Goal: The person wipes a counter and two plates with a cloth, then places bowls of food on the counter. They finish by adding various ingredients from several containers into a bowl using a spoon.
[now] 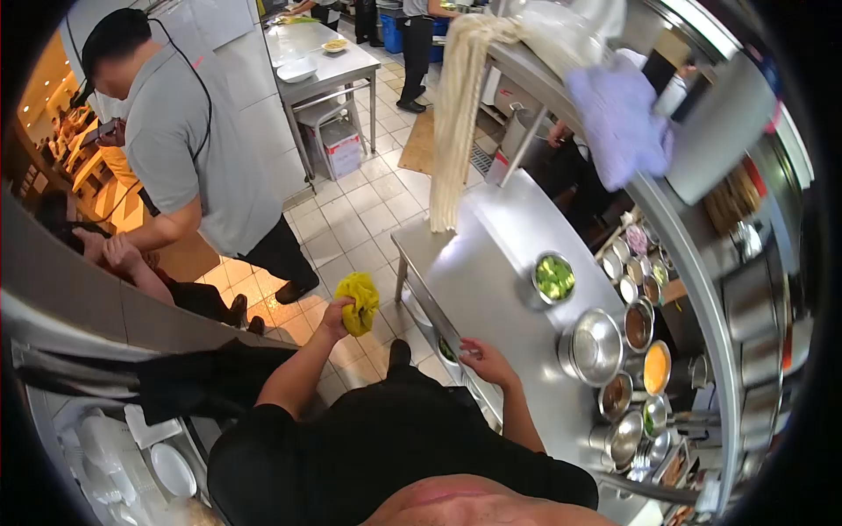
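Note:
A crumpled yellow cloth (358, 303) is gripped in my left hand (337, 317), held up over the tiled floor. My right hand (488, 361) is beside the near edge of the steel table (491, 280), its fingers apart and nothing visible in them. On that table stand a metal bowl of green cut vegetables (554, 279) and, farther right, an empty-looking metal bowl (597, 348).
A person in a grey shirt (180, 131) stands at the left; another person's arms (127, 261) are below. A long pale cloth (458, 123) and a purple cloth (619, 123) hang from the shelf. Sauce bowls (656, 366) line the right side.

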Motion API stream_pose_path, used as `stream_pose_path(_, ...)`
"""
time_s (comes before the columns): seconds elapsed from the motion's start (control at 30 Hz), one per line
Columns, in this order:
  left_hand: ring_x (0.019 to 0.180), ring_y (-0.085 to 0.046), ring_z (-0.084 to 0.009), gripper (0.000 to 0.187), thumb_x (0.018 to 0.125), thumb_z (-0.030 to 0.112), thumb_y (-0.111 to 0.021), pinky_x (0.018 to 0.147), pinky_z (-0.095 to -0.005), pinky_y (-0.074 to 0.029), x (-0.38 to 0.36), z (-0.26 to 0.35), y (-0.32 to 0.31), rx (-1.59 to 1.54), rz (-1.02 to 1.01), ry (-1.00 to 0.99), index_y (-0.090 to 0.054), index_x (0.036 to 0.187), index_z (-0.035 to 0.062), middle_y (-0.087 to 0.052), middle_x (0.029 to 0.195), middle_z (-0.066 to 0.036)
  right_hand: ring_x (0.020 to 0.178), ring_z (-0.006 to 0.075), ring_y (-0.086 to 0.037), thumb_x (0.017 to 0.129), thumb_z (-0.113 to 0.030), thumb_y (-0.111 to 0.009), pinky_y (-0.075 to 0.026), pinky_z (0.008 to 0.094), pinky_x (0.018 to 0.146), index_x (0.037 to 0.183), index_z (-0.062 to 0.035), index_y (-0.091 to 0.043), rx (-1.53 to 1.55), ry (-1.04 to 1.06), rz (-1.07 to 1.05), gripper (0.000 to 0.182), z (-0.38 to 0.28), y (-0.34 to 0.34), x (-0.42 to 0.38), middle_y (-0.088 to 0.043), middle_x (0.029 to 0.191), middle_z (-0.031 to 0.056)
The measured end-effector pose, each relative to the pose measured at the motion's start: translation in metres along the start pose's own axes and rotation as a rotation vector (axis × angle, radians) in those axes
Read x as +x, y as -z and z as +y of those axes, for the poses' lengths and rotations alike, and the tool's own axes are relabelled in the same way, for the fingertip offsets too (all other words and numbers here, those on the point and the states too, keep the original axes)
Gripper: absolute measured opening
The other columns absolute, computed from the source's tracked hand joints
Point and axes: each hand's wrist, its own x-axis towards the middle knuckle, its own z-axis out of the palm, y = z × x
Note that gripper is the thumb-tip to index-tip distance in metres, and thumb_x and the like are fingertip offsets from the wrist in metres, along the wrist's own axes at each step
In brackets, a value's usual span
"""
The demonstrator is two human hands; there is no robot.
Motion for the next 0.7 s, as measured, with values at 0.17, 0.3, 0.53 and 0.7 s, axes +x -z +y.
stream_pose_path(0.17, 0.089, -0.063, -0.0303, 0.035, 0.081, 0.017, -0.051, 0.081, -0.0426, -0.052, 0.057, 0.078, 0.021, 0.008, 0.305, -0.107, -0.055, 0.113, 0.003, -0.064, 0.101, -0.013, 0.09, 0.0163, -0.061, 0.087, -0.019, -0.063, -0.049, 0.0297, 0.081, 0.127, -0.0043, -0.05, 0.044, 0.108, -0.071, 0.045, -0.048, 0.023, 0.14, -0.061, 0.114, 0.0096)
stream_pose_path(0.3, 0.083, -0.064, -0.0289, 0.031, 0.081, 0.016, -0.054, 0.077, -0.042, -0.052, 0.12, 0.139, 0.043, -0.004, 0.444, -0.222, -0.056, 0.11, 0.0046, -0.065, 0.096, -0.011, 0.088, 0.0161, -0.062, 0.086, -0.02, -0.063, -0.05, 0.0296, 0.078, 0.124, -0.004, -0.053, 0.0, 0.208, -0.169, 0.043, -0.121, 0.015, 0.255, -0.062, 0.109, 0.0104)
stream_pose_path(0.53, 0.079, -0.063, -0.0247, 0.032, 0.082, 0.021, -0.059, 0.068, -0.0375, -0.052, 0.248, 0.245, 0.054, 0.036, 0.501, -0.244, -0.056, 0.109, 0.0042, -0.064, 0.094, -0.01, 0.092, 0.0232, -0.064, 0.083, -0.028, -0.064, -0.05, 0.033, 0.079, 0.123, -0.0019, -0.054, -0.079, 0.111, 0.049, 0.048, -0.134, -0.013, 0.425, -0.065, 0.104, 0.0149)
stream_pose_path(0.7, 0.073, -0.064, -0.0242, 0.031, 0.082, 0.022, -0.059, 0.064, -0.0374, -0.053, 0.355, 0.334, 0.076, 0.171, 0.474, -0.206, -0.057, 0.107, 0.0047, -0.065, 0.089, -0.01, 0.093, 0.0254, -0.064, 0.083, -0.03, -0.064, -0.049, 0.0344, 0.081, 0.122, 0.0008, -0.053, -0.229, -0.173, 0.212, 0.051, -0.083, -0.014, 0.474, -0.065, 0.103, 0.0171)
